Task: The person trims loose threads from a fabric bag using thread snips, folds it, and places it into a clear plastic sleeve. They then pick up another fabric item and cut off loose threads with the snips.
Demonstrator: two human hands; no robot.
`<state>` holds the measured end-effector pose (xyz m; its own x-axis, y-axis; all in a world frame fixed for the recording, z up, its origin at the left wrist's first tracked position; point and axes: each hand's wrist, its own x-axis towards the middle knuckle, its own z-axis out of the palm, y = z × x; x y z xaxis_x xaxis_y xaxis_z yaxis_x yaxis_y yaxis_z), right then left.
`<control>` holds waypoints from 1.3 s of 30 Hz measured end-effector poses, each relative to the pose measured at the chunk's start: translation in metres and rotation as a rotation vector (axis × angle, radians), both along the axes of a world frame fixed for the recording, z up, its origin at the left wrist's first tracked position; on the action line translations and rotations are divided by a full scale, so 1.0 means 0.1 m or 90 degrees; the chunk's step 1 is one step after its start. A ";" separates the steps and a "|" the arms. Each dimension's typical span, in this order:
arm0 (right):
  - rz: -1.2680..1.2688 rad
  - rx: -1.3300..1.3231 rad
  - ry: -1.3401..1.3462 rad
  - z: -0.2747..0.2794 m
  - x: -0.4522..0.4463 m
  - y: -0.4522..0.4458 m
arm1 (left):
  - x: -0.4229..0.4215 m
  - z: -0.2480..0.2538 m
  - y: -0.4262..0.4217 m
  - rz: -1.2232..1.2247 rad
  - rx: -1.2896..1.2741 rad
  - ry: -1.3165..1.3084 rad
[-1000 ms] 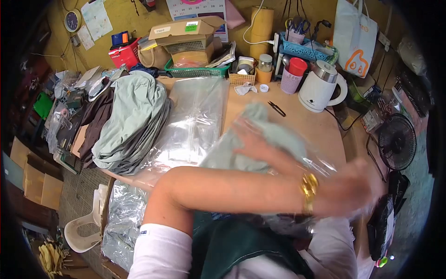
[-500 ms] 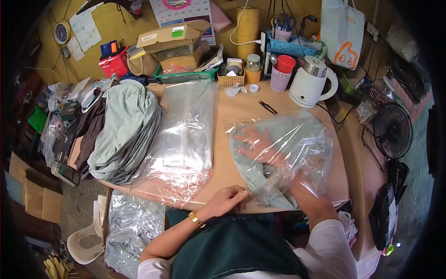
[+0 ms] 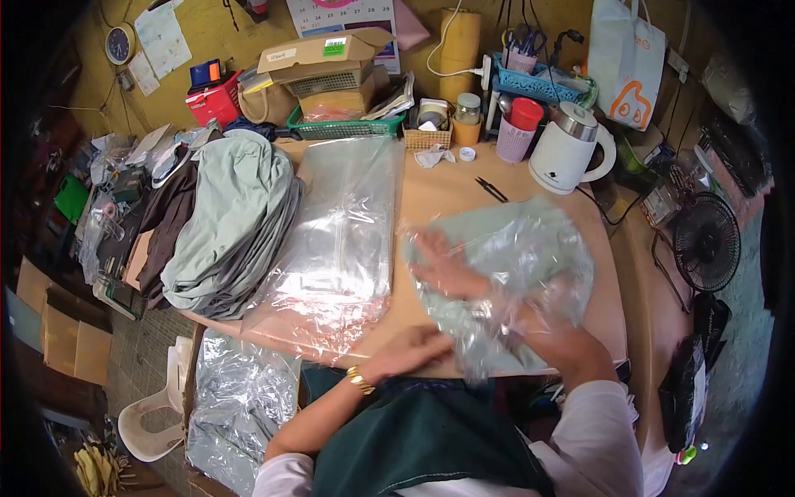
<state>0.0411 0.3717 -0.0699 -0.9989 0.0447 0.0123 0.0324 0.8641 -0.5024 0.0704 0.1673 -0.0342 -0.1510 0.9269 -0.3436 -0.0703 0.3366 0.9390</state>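
A pale green garment (image 3: 530,224) lies within a clear plastic bag (image 3: 571,257) at the right of the table. My right hand (image 3: 447,267) reaches into this bag and lies on the garment, fingers spread; the forearm comes in from the lower right. My left hand (image 3: 414,349), with a gold bracelet on its wrist, is at the table's front edge beside the bag's lower left; its fingers are blurred, so any hold on the plastic is unclear. Flat clear bags (image 3: 344,224) lie left of my hands. Beyond them is a heap of pale green garments (image 3: 232,199).
Small black snips (image 3: 491,190) lie behind the bag. A white kettle (image 3: 565,153), a lilac cup (image 3: 515,141) and baskets (image 3: 348,128) line the back. A black fan (image 3: 706,240) stands right. Below the table's left edge is a box of plastic-wrapped items (image 3: 240,406).
My left arm has swung back from across the bag to the table's front edge. My right hand remains at the garment, now flatter under the plastic. The view has shifted slightly.
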 end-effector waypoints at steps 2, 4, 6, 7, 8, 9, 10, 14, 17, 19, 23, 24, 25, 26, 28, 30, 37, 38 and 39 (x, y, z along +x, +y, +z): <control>0.221 -0.269 0.077 0.14 0.38 -0.26 | -0.12 0.00 -0.17 0.463 0.082 -0.428; 0.185 -0.153 0.034 0.16 0.39 -0.09 | -0.14 0.00 -0.25 0.463 0.078 -0.348; 0.119 0.078 -0.046 0.22 0.38 0.22 | -0.09 -0.09 -0.27 0.460 0.074 -0.268; 0.085 0.196 -0.083 0.27 0.36 0.37 | -0.06 -0.24 -0.27 0.498 0.040 -0.248; 0.063 0.254 -0.101 0.25 0.33 0.46 | -0.03 -0.33 -0.27 0.536 0.008 -0.227; 0.042 0.313 -0.122 0.22 0.30 0.56 | 0.00 -0.35 -0.28 0.529 0.007 -0.227; -0.068 0.343 -0.063 0.06 0.22 0.67 | 0.04 -0.34 -0.29 0.502 -0.003 -0.252; -0.088 0.400 -0.084 0.44 0.15 0.55 | 0.05 0.10 -0.25 0.517 -0.005 -0.408; -0.064 0.294 -0.101 0.35 0.02 0.68 | -0.08 -0.07 -0.28 0.633 0.048 -0.414; -0.076 0.268 -0.085 0.20 -0.07 0.77 | -0.06 -0.20 -0.32 0.625 0.083 -0.404; -0.185 0.214 -0.051 0.12 -0.15 0.80 | 0.07 -0.06 -0.30 0.641 0.135 -0.386; -0.181 0.212 -0.053 0.09 -0.18 0.79 | 0.07 -0.06 -0.31 0.646 0.132 -0.386; -0.210 0.228 -0.043 0.07 -0.21 0.80 | 0.06 -0.07 -0.32 0.621 0.079 -0.345; -0.240 0.244 -0.034 0.05 -0.24 0.80 | 0.05 -0.13 -0.32 0.615 0.059 -0.330; -0.271 0.242 -0.041 0.03 -0.34 0.77 | -0.01 -0.19 -0.33 0.613 0.038 -0.319; -0.297 0.239 -0.049 -0.02 -0.25 0.66 | -0.24 0.02 -0.29 0.550 -0.023 -0.372; 0.133 -0.370 -0.178 0.72 1.87 0.61 | -0.24 0.09 -0.40 0.583 0.084 -0.505; 0.098 -0.460 -0.211 0.77 2.08 0.54 | -0.21 0.16 -0.43 0.590 0.088 -0.508; 0.059 -0.549 -0.240 0.82 2.29 0.48 | -0.17 0.23 -0.45 0.585 0.108 -0.536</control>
<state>0.2702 0.4194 0.0124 -0.9303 -0.1918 -0.3128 0.2731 0.2072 -0.9394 0.0536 0.1222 -0.0107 -0.5550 0.6373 -0.5346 -0.8117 -0.2744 0.5156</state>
